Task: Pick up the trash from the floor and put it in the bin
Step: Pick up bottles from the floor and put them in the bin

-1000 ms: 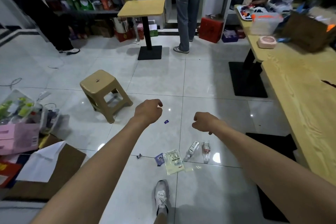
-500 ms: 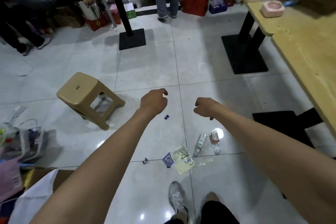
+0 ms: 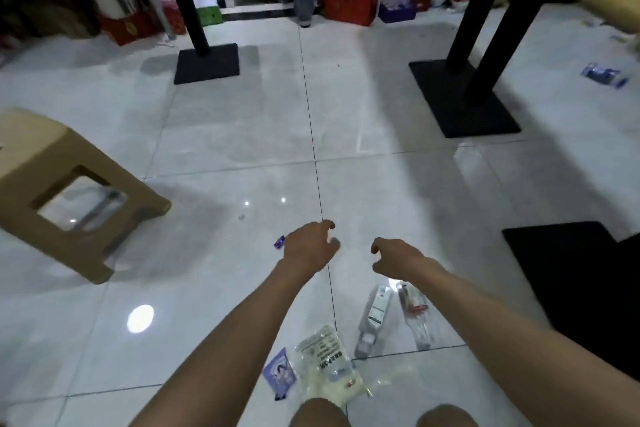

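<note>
Trash is lying on the floor point(image 3: 242, 114): a small purple wrapper point(image 3: 279, 241) just left of the left hand point(image 3: 309, 248), two clear packets point(image 3: 375, 317) below the right hand point(image 3: 398, 256). Both hands are hovering with loosely curled fingers, holding nothing.

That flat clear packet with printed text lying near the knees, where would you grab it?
The flat clear plastic packet with printed text lies flush on the tile, so probably pinch its far top edge from above with the fingers of the left hand, which holds nothing; that edge looks uncovered.
</note>
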